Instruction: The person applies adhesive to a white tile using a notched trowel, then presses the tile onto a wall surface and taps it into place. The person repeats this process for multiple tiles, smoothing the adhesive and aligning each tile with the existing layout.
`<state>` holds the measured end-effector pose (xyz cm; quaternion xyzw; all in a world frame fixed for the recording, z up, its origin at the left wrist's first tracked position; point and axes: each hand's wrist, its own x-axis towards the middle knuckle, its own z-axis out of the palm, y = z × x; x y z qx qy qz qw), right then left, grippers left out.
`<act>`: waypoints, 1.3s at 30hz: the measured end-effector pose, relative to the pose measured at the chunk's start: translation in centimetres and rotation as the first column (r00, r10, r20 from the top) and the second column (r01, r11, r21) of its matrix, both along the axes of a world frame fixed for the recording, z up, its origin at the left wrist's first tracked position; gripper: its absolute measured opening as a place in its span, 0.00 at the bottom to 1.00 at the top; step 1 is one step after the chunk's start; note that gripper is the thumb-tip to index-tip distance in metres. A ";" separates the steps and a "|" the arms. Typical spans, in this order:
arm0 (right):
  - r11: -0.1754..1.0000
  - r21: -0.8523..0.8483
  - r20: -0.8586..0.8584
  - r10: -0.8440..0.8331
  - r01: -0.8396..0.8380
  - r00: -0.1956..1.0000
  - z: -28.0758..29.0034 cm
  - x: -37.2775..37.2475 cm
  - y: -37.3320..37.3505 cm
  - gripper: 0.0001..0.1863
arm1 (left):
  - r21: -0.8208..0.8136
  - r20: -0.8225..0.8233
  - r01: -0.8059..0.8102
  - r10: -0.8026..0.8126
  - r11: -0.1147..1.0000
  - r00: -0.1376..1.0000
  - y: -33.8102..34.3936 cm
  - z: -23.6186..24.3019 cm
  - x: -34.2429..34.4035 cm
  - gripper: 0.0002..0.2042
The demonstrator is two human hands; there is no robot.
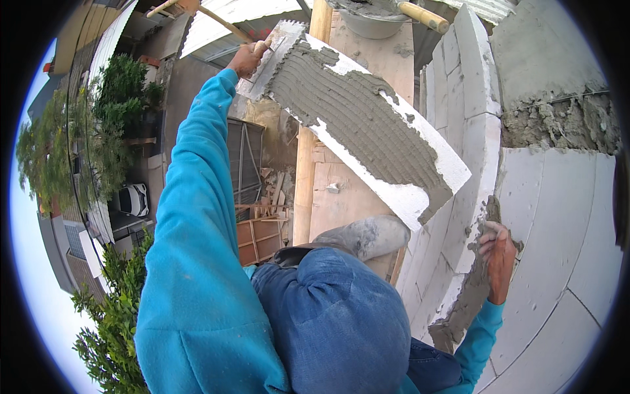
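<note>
one white block (369,129), seemingly mortar-ridged

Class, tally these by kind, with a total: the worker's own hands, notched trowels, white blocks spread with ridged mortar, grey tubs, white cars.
Hands: 2 (left hand, right hand)
Notched trowel: 1
Mortar-spread block: 1
Grey tub: 1
White car: 1
Total: 6

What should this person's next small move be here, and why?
Probably lift the notched trowel, held in the left hand, clear of the white block: ridged grey mortar covers most of its visible broad face, leaving mainly bare margins. The right hand is at the wall's mortar strip, away from the trowel.
</note>
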<state>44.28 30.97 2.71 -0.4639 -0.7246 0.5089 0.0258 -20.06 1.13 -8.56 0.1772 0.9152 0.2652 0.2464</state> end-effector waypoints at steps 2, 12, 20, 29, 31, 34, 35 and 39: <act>1.000 0.016 -0.001 -0.004 0.004 1.000 -0.8 0.4 0.1 0.34 | -0.066 -0.136 0.058 -0.067 0.996 0.988 0.2 -0.2 -0.6 0.32; 0.994 -0.015 0.013 -0.109 0.110 0.994 -4.3 4.2 1.1 0.35 | -0.157 -0.567 -0.030 -0.065 0.987 0.821 -0.7 4.1 -5.0 0.35; 0.984 0.178 0.080 -0.043 0.028 0.996 -4.3 3.0 0.8 0.24 | 0.197 -0.390 0.033 0.047 0.980 0.920 -2.6 12.1 1.0 0.27; 0.981 0.179 0.116 0.049 -0.069 0.992 -5.1 2.3 0.8 0.23 | 0.083 -0.071 0.045 -0.039 0.995 0.997 -1.5 5.4 3.7 0.36; 0.985 0.154 0.140 0.058 -0.079 0.988 -4.9 2.5 0.7 0.22 | 0.047 -0.067 0.002 0.001 0.999 0.998 -1.2 4.3 2.9 0.39; 0.979 0.179 0.144 0.068 -0.094 0.987 -4.8 3.3 0.7 0.22 | 0.051 -0.119 -0.030 0.035 0.998 0.992 -0.1 3.6 2.6 0.40; 0.975 0.198 0.141 0.072 -0.099 0.987 -4.8 3.6 0.6 0.21 | 0.040 -0.119 -0.061 0.066 0.997 0.991 0.0 3.2 1.9 0.38; 0.978 0.187 0.121 0.074 -0.096 0.990 -4.8 3.7 0.3 0.20 | 0.031 -0.029 -0.133 0.134 0.991 0.991 -0.7 2.3 1.5 0.34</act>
